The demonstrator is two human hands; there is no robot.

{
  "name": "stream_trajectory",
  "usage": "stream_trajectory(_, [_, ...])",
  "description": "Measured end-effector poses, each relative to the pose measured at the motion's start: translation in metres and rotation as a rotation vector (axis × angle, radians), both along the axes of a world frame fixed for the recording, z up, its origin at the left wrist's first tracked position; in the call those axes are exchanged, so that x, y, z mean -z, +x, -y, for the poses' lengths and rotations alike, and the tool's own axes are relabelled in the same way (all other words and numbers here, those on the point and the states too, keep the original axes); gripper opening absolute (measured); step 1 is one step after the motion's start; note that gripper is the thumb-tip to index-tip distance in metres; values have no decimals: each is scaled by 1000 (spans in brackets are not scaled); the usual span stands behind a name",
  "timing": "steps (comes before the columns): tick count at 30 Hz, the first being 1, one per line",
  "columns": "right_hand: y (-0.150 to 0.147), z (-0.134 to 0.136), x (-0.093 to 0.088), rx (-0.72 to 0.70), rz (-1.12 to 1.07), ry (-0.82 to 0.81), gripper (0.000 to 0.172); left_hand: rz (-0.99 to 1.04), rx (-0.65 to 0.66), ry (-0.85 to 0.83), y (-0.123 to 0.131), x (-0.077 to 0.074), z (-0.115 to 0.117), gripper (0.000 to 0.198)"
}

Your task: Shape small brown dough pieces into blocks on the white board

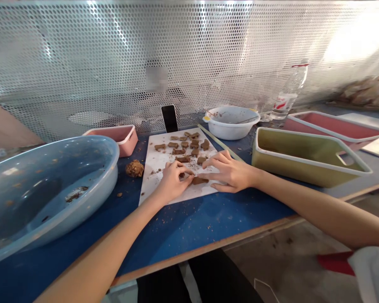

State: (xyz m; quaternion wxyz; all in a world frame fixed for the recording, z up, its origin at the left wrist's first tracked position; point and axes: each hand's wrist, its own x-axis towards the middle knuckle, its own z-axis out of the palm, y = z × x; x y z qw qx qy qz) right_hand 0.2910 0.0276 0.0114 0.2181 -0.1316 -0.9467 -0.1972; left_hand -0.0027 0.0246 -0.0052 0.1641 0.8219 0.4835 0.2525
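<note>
On white board point(158, 162), dough piece point(199, 180) lies between both hands.

White board point(154, 165) on blue table point(192, 223)

Single view, head-worn. Looks forward and down across the blue bench point(208, 219) toward the perforated metal wall point(82, 50) behind it. Close range: both forearms enter from the bottom, and the left hand point(173, 181) and right hand point(230, 172) sit mid-frame. Wide lens; floor point(287, 252) shows lower right.
</note>
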Motion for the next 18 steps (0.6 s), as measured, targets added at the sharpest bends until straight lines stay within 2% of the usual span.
stream_trajectory(5, [-3, 1, 3, 22, -42, -59, 29, 12, -12, 2, 1, -1, 1, 13])
stream_trajectory(9, [-8, 2, 5, 106, -59, -211, 37, 32, 2, 26, 1, -1, 1, 11])
stream_trajectory(11, [-11, 1, 5, 112, -54, -264, 35, 41, 1, 36, 1, -1, 1, 11])
stream_trajectory(14, [-13, 0, 5, 137, -81, -304, 32, 38, -5, 41, 1, -1, 1, 9])
stream_trajectory(18, [-19, 1, 8, 207, -104, -345, 37, 44, -7, 40, 3, -1, 1, 9])
